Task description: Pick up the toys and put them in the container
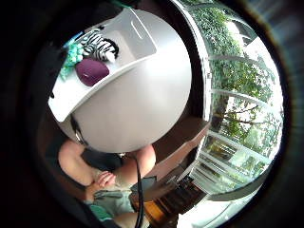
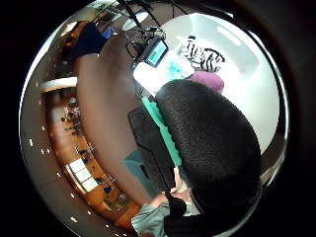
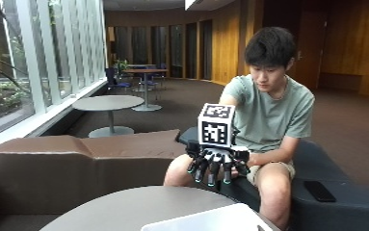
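Note:
My gloved right hand (image 3: pixel 216 161) hangs over the far edge of the round grey table (image 3: pixel 120 209). Its fingers point down, spread and relaxed, and hold nothing. A white container (image 3: pixel 203 220) stands at the table's near edge, below and in front of the hand. In the palm views it holds a zebra-striped plush (image 1: pixel 99 46), a teal toy (image 1: pixel 71 56) and a purple toy (image 1: pixel 91 71). The thumb side view shows the same zebra plush (image 2: pixel 202 57) and purple toy (image 2: pixel 210 80) beyond a black gloved finger (image 2: pixel 212 148). From the outside view the toys are hidden.
The person sits on a dark couch (image 3: pixel 338 202) behind the table, bare hand (image 1: pixel 102 180) in the lap. A phone (image 3: pixel 319 191) lies on the couch. A brown bench (image 3: pixel 75 163) runs along the window side. A camera with a lit screen (image 2: pixel 154 52) stands beside the container.

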Demonstrator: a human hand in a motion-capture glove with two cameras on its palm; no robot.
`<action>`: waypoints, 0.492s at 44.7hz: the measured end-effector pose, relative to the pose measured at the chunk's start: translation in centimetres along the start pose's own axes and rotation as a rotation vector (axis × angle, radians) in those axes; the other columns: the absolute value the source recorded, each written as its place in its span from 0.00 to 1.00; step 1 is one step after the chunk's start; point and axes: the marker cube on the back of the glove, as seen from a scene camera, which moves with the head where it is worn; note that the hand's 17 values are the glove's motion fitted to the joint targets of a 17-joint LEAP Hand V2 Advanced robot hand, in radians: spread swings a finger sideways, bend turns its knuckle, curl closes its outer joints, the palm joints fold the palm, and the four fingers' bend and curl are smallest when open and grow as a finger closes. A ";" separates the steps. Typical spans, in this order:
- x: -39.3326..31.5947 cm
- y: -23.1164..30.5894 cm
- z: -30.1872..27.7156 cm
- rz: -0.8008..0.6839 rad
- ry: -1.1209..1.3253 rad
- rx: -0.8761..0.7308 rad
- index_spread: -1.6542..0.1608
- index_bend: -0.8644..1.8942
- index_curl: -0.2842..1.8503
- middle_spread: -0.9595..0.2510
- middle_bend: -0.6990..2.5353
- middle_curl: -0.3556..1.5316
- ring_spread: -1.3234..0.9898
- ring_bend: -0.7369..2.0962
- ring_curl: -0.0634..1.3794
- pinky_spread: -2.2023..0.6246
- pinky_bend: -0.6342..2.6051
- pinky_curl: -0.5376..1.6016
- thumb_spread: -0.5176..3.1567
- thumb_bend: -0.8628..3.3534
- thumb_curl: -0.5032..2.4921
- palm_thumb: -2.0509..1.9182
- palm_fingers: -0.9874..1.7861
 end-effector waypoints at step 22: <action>-0.3 -0.1 0.3 -0.007 0.012 -0.005 0.76 0.35 0.20 0.68 0.27 0.37 0.54 0.37 0.30 0.78 0.38 0.42 0.52 0.19 0.18 0.49 0.30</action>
